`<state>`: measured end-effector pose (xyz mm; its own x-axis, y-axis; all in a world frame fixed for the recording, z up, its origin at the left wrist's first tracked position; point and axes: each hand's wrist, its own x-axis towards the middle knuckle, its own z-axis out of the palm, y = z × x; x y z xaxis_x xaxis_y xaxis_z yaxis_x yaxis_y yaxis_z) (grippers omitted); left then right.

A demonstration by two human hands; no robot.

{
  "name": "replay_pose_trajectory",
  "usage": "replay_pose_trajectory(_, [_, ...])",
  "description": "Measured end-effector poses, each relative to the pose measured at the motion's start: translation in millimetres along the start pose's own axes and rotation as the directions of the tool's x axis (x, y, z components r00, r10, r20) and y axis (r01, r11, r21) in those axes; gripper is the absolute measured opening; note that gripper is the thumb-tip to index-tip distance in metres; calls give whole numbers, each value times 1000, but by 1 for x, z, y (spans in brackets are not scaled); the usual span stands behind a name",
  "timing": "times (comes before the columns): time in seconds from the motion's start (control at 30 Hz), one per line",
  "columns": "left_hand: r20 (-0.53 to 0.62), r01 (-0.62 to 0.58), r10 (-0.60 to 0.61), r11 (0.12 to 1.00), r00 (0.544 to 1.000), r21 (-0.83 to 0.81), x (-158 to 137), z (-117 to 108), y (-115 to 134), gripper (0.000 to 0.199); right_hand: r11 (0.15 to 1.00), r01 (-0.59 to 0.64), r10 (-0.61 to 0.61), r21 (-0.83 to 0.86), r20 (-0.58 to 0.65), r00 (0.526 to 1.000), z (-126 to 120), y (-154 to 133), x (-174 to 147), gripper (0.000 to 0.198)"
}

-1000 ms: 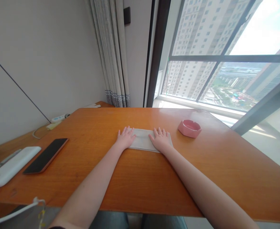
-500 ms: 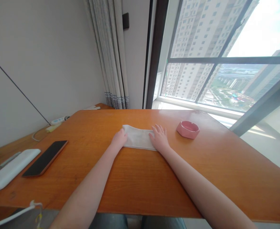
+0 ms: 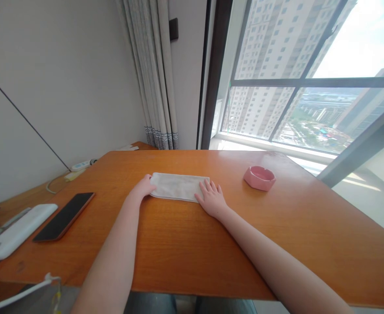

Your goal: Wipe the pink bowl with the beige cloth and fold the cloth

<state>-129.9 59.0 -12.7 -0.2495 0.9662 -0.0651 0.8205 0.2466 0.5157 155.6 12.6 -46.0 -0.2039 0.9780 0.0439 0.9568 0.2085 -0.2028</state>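
A folded white cloth (image 3: 178, 186) lies as a long flat strip on the wooden table. At its left end, my left hand (image 3: 141, 187) pinches the edge, thumb on top; the undersides of the fingers are hidden. My right hand (image 3: 213, 199) rests on the right end with fingers spread, the fingertips lying over the cloth's corner and the palm on the wood. To the right of that hand, apart from it, stands a pink angular ashtray (image 3: 259, 178).
Left on the table (image 3: 192, 253) lie a dark phone (image 3: 66, 216) and a long white device (image 3: 18, 231). A white cable (image 3: 22, 294) hangs at the front left edge. A power strip (image 3: 82, 165) sits by the wall. Beyond the table are a curtain (image 3: 155, 78) and a large window.
My left hand has moved left with the cloth's left end, and the strip now lies longer and further left. My right hand has shifted slightly left and nearer to me, fingers spread.
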Motion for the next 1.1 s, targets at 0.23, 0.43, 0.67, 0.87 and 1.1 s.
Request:
replay_pose_trajectory(0.23, [-563, -522, 219, 720, 797, -458, -36, 51, 67, 37, 987, -22, 23, 161, -5, 1000, 1, 3, 8, 84])
replay_pose_trajectory(0.43, [-137, -803, 796, 596, 590, 3, -66, 92, 102, 22, 930, 5, 11, 367, -42, 999, -4, 14, 16, 106])
replay_pose_trajectory(0.67, [-59, -825, 823, 564, 565, -33, -68, 94, 98, 26, 876, 82, -77, 475, -30, 997, -5, 25, 19, 106])
replay_pose_trajectory(0.87, [16, -842, 858, 508, 514, -179, -71, 83, 95, 38, 870, 48, -60, 490, 9, 998, -5, 39, 23, 96])
replay_pose_trajectory(1.1, [-15, -681, 681, 731, 732, -37, -40, 73, 76, 50, 862, 217, -46, 458, -355, 934, -11, 13, 11, 56])
